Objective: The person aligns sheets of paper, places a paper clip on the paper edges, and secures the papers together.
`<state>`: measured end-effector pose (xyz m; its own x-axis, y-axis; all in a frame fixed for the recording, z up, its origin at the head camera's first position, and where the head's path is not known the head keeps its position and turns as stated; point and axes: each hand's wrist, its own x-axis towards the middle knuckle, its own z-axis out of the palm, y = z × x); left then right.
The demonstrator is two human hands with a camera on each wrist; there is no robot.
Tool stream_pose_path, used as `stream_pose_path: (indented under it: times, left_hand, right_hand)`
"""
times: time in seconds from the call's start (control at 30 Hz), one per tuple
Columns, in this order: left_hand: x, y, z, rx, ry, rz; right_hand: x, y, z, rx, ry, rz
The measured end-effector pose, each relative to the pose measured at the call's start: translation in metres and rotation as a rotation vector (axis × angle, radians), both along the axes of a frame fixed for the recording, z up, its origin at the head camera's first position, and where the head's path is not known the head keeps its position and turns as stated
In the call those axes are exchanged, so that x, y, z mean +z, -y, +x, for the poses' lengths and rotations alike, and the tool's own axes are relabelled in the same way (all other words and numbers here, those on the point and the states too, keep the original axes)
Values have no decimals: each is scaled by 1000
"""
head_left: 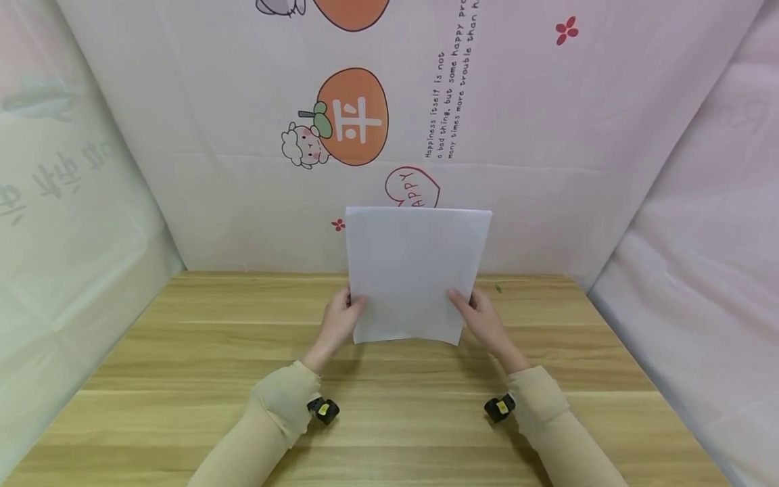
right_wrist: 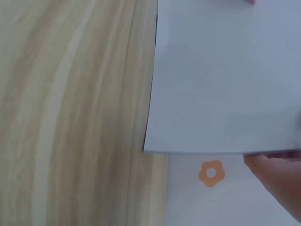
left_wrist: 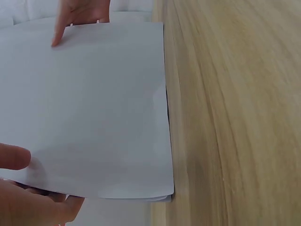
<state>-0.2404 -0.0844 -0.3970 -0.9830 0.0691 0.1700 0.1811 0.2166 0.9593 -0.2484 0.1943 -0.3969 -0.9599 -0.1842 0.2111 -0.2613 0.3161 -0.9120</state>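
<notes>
A stack of white paper sheets (head_left: 414,264) stands tilted upright over the far half of the table, its broad face towards me. My left hand (head_left: 342,316) grips its left edge, thumb on the near face and fingers behind. On the opposite edge my right hand (head_left: 483,318) holds it the same way. In the left wrist view several layers show at the corner of the paper (left_wrist: 103,108). The right wrist view has the lower corner of the paper (right_wrist: 211,94) beside the wood, with the right hand (right_wrist: 277,181) partly under its edge.
The wooden table (head_left: 402,419) reaches to a pale printed cloth (head_left: 517,135) at the back, and more cloth hangs at both sides. A small green mark (head_left: 498,288) lies near the table's far edge. Both wrists carry small black cameras (head_left: 325,410).
</notes>
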Motion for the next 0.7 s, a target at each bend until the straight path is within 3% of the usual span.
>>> stream_pose_path:
  times: [0.27, 0.7]
  left_hand:
    - [-1, -6, 1, 25, -29, 33]
    - [-1, -16, 2, 31, -45, 76]
  right_hand:
    - [3, 10, 0, -83, -57, -104]
    - [6, 16, 4, -95, -53, -130]
